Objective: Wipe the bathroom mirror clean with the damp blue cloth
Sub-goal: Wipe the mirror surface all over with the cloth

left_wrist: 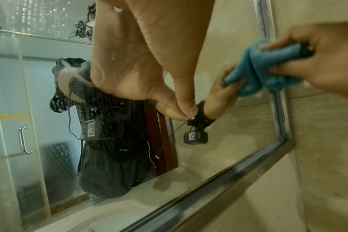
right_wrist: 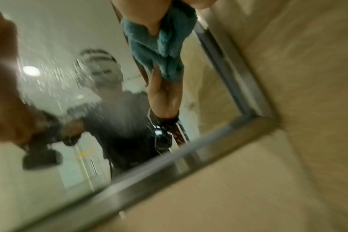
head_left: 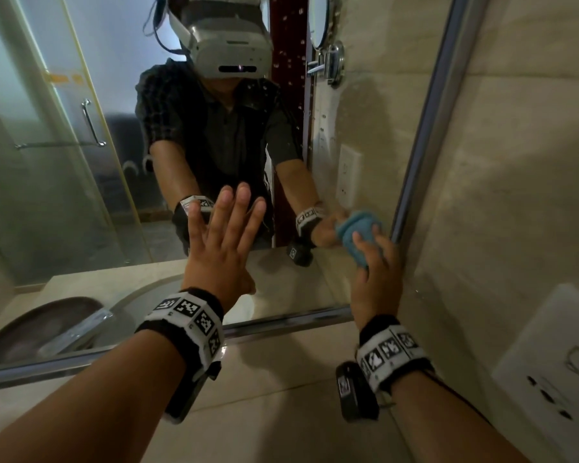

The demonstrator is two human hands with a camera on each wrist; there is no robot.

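Note:
The mirror (head_left: 81, 168) has a metal frame (head_left: 425, 135) and droplets on its upper glass. My left hand (head_left: 228, 225) lies flat on the glass near the bottom middle, fingers straight; the left wrist view shows its palm (left_wrist: 141, 55) against the mirror. My right hand (head_left: 373, 255) grips the bunched blue cloth (head_left: 346, 238) and presses it to the glass by the lower right corner, beside the frame's right edge. The cloth (left_wrist: 268, 67) is bunched inside the right hand (left_wrist: 318, 62). In the blurred right wrist view the cloth (right_wrist: 161, 44) hangs from my fingers (right_wrist: 149, 15) onto the glass.
A tiled wall (head_left: 515, 162) runs along the right of the frame, with a white socket plate (head_left: 555, 369) low on it. Beige tile (head_left: 281, 396) lies below the mirror. The glass reflects a dark basin (head_left: 41, 329), a shower door and the person wearing a headset.

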